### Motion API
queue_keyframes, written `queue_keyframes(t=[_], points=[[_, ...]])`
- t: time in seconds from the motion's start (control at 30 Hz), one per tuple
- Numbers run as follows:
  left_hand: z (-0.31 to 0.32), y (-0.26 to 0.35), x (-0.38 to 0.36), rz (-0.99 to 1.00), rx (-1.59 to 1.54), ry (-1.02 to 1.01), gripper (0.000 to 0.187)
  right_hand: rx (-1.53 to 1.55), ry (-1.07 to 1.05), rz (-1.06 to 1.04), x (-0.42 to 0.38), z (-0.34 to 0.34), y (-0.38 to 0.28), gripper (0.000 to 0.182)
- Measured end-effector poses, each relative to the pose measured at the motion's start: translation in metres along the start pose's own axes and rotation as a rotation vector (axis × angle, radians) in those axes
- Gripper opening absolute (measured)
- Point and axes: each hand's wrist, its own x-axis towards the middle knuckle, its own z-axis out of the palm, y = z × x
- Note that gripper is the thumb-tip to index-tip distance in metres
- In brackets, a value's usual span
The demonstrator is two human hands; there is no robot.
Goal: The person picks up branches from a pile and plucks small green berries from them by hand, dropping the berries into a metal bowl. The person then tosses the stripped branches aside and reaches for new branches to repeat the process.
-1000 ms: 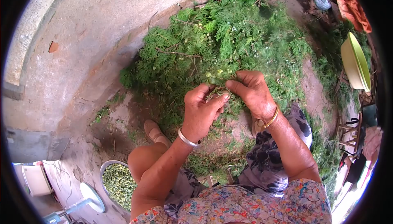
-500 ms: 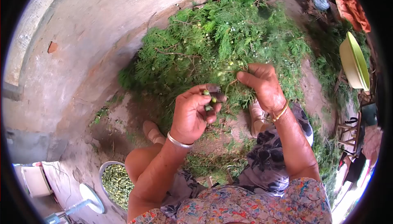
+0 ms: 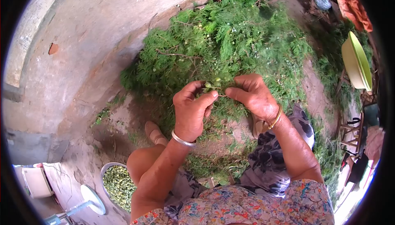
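I judge picking step: left hand (image 3: 191, 112) pinches green berries (image 3: 210, 86) off sprig (image 3: 224, 91), gripped by right hand (image 3: 253, 95), over far branch pile (image 3: 230, 40). Next: pluck cleanly, drop into near-left bowl (image 3: 105, 171).

Bare reddish-brown dirt floor (image 3: 103, 52) in bright daylight, edged by a curved grey concrete kerb (image 3: 31, 27); wooden chair frame (image 3: 349, 132) at right.

both hands, left hand (image 3: 191, 112) & right hand (image 3: 252, 95), pinch a green sprig (image 3: 214, 86) over the branch pile (image 3: 222, 40).
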Motion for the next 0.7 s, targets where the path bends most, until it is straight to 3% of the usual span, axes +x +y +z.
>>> queue_keyframes(t=[0.17, 0.33, 0.7], points=[[-0.005, -0.002, 0.004, -0.046, 0.059, -0.036, 0.017, 0.009, -0.032, -0.022, 0.0, 0.0, 0.009, 0.023], [-0.005, 0.001, 0.001, -0.064, 0.226, -0.144, 0.012, -0.012, 0.08, 0.018, 0.0, -0.002, 0.012, 0.023], [0.003, 0.006, -0.006, -0.089, 0.17, -0.177, 0.011, -0.177, 0.194, -0.028, 0.004, -0.007, 0.012, 0.024]])
